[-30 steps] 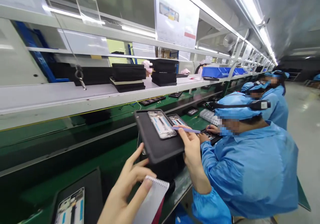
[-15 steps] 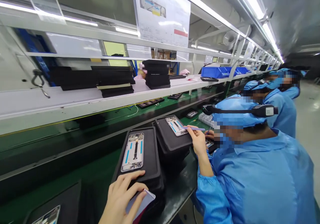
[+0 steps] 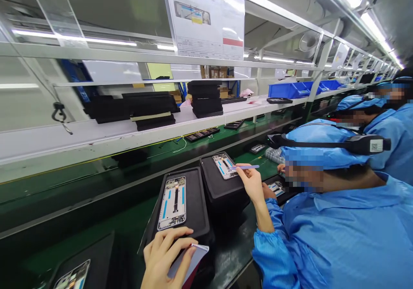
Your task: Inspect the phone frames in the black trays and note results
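My left hand [image 3: 167, 256] is closed on a small spiral-edged notepad [image 3: 190, 261] with pale pages and a dark red side. Its fingertips rest at the near edge of a black tray [image 3: 195, 209]. On that tray lies an opened phone frame [image 3: 172, 205] with blue strips and a dark ribbon cable. My right hand [image 3: 251, 181] pinches a slim purple tweezers-like tool [image 3: 250, 167] over a second phone frame [image 3: 223, 166]. This frame lies on another stack of black trays [image 3: 213, 185]. The tool's tip is too small to make out.
At lower left, a third phone frame [image 3: 74, 276] lies on a black tray. A shelf [image 3: 106, 140] with black tray stacks [image 3: 206, 99] and blue bins [image 3: 288, 90] runs above the bench. A co-worker in blue [image 3: 348, 220] sits close on the right.
The view has shifted, so the co-workers appear farther right. More of the co-worker's phone frame shows. My left hand keeps the notepad, and my right hand stays at the second frame with the purple tool.
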